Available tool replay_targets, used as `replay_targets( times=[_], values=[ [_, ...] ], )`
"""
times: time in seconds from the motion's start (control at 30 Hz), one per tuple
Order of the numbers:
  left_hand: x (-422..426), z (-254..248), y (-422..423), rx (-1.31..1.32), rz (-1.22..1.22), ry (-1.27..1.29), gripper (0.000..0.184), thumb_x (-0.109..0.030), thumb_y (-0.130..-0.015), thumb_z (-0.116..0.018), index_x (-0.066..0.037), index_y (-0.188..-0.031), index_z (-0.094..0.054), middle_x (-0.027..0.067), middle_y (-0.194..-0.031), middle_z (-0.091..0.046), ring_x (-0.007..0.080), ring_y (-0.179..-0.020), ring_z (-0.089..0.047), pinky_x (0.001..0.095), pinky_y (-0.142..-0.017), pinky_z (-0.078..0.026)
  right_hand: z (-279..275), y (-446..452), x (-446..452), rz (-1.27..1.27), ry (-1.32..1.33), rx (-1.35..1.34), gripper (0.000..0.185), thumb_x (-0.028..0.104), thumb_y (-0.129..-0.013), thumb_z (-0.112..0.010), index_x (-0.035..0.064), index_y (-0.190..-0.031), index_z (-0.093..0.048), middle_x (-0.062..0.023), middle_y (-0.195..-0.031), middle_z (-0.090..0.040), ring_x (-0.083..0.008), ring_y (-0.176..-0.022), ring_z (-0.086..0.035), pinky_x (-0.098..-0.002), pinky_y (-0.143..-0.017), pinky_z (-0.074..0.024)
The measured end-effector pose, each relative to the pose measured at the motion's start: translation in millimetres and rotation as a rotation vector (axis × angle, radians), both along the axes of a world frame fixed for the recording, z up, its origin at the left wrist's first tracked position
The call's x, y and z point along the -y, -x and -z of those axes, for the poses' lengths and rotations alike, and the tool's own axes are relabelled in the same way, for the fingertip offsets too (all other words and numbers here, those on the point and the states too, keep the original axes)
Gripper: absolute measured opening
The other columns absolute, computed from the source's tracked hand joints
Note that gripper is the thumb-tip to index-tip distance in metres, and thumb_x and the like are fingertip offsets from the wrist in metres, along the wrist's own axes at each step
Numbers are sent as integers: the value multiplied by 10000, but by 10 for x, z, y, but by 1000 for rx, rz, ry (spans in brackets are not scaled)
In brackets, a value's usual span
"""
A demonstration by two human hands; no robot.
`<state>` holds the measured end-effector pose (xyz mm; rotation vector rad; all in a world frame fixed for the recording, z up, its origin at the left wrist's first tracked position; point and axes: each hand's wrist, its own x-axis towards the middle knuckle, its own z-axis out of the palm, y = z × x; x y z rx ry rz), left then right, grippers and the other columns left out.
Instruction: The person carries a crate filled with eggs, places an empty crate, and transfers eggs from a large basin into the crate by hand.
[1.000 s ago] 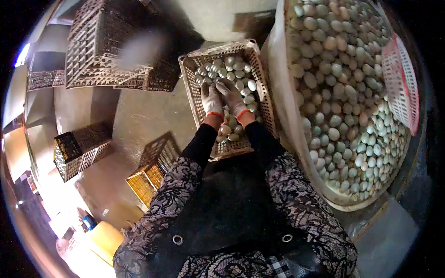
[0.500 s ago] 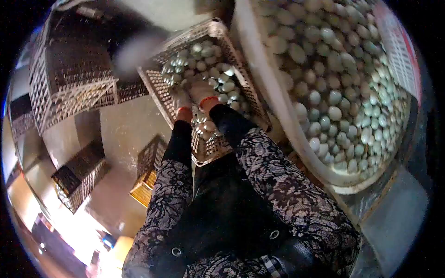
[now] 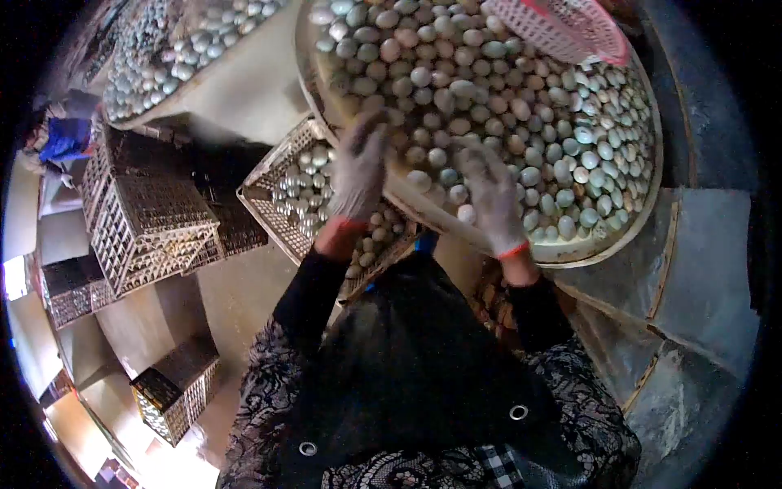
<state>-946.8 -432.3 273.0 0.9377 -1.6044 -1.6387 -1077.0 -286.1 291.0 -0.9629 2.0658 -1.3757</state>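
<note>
Both hands wear pale gloves with orange-red cuffs. My left hand is raised over the near-left rim of a large pale tub, fingers stretched and somewhat blurred; no egg shows in it. Inside the tub, just above the eggs, is my right hand. Its fingers are apart and bent slightly downward, with nothing visible in them. The eggs are whitish, pale green and tan. Below and left of my left hand stands a plastic crate with slatted sides, partly filled with eggs.
A pink-and-white perforated basket sits at the tub's far side. Another tub of eggs stands at upper left. Stacked crates are on the left, with a separate crate lower down. Grey slabs lie at right.
Both hands have left the eggs in the crate and moved up and right to the tub. The view has swung right, so the tub now fills the upper middle.
</note>
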Motion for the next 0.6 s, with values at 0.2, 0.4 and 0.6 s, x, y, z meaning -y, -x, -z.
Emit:
replay_targets(
  times=[0.2,0.4,0.6],
  values=[
    [213,1042,855,550,529,862,413,-220,-842,-558,-55,-1210,-471,91,-1059,-592,245,-885,-583,313,-742,-481,785,799,-260,122,-419,132,478,364,-948,-288,59,-1309,-363,-172,-1280,-452,-351,-1115,-482,-403,-922,-404],
    [236,1742,1171,762,473,1185,644,-174,-768,-590,-78,-1333,-298,250,-1135,-500,373,-970,-535,381,-788,-473,1188,823,107,-18,-303,-104,448,223,-912,-319,111,-1345,-333,-211,-1340,-370,-360,-1201,-401,-411,-998,-338],
    [61,1389,1160,291,426,294,599,-223,-796,-599,47,-1271,-354,174,-1048,-580,324,-898,-575,343,-752,-470,1771,722,492,251,-79,188,739,553,-848,-411,9,-1338,-317,-167,-1329,-405,-314,-1158,-447,-323,-929,-363]
  ],
)
